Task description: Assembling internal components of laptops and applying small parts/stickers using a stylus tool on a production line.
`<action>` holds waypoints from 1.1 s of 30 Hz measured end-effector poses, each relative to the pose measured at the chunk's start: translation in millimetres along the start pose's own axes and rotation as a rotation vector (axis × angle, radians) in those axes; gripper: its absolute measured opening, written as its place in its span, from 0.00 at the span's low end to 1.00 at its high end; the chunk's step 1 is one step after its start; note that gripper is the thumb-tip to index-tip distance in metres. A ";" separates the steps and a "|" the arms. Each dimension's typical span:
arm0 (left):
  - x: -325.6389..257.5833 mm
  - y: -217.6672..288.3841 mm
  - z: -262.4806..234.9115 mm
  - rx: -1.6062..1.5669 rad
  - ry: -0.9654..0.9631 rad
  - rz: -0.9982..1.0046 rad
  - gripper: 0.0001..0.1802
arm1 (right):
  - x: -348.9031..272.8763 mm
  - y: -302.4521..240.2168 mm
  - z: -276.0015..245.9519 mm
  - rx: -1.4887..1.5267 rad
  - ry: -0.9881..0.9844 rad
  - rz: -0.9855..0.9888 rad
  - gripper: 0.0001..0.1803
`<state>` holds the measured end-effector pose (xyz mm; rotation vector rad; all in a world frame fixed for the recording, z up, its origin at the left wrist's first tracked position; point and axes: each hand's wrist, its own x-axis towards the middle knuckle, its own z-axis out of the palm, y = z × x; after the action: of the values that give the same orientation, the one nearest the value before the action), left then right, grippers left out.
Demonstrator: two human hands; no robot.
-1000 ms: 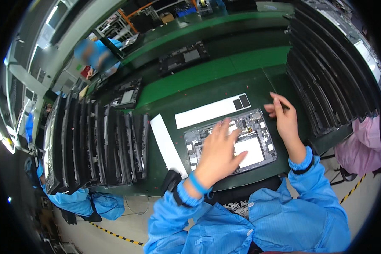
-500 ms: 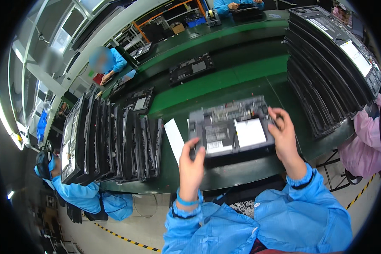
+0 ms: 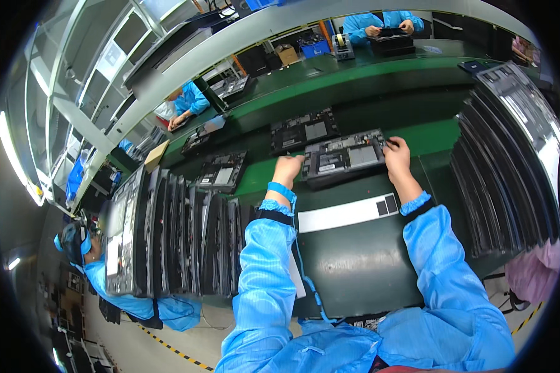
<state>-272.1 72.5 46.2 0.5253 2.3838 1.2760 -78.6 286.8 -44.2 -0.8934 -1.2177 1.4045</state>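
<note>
In the head view, taking the held laptop chassis [image 3: 345,155] as the hub of the clock, the left hand [image 3: 287,169] sits at 9 o'clock and the right hand [image 3: 398,160] at 3 o'clock. Each grip is clamped on its end of the chassis, though the left fingertips are partly hidden. The chassis, its inner parts facing up, is out over the far side of the green bench [image 3: 354,267] (I cannot tell whether its underside touches the surface). At 6 o'clock a white strip [image 3: 336,214] with dark squares at its right end lies flat, near the chassis but apart from it. A second chassis [image 3: 305,130] lies close by at 10 o'clock, and a third [image 3: 222,171] is farther off at 9 o'clock. At 8 o'clock a row of chassis [image 3: 174,233] stands on edge beside the left sleeve [image 3: 264,267]; another tall stack [image 3: 498,174] leans at 3 o'clock, well apart from the right hand. A blue band [image 3: 281,191] circles the left wrist. Across the bench, between 12 and 1 o'clock, a co-worker in blue [image 3: 354,26] holds a dark device [image 3: 392,43].
</note>
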 end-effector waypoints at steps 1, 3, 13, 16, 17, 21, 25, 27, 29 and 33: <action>16.2 -7.1 -2.1 -0.105 0.124 0.186 0.28 | -1.2 4.6 -2.4 -0.046 -0.009 0.014 0.17; 60.4 -3.0 7.8 0.095 0.546 -0.180 0.33 | -5.8 -0.3 -11.2 -0.171 -0.014 -0.048 0.16; 202.8 -35.2 18.5 -0.293 0.005 -0.383 0.20 | -8.5 -16.5 -7.3 -0.498 -0.016 -0.185 0.13; 182.6 -13.0 -44.6 -0.844 0.044 -0.366 0.15 | -26.3 -26.5 22.4 -0.465 -0.119 -0.166 0.13; 170.4 -1.6 -53.9 -0.882 0.054 -0.253 0.16 | -27.9 -26.4 26.8 -0.472 -0.127 -0.161 0.13; 59.8 65.9 -41.2 -0.808 0.195 -0.044 0.16 | -18.9 -17.1 22.1 -0.457 -0.074 -0.197 0.14; -82.8 54.0 -34.6 -0.938 0.198 0.189 0.18 | -12.9 -15.3 28.4 -0.585 -0.092 -0.279 0.14; -148.5 32.4 -24.3 -0.999 0.126 0.178 0.18 | -2.6 -2.8 16.3 -0.631 -0.105 -0.373 0.16; -209.1 0.5 -30.4 -0.959 0.160 0.179 0.21 | -12.6 -15.4 7.5 -0.200 -0.342 -0.413 0.16; -296.3 -54.8 -23.8 -0.846 0.147 0.056 0.25 | -99.8 -124.7 -46.9 0.423 -0.704 0.492 0.13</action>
<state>-38.2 -118.5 58.5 0.2309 1.6804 2.2055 13.7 194.1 58.7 -0.4073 -1.1513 2.4020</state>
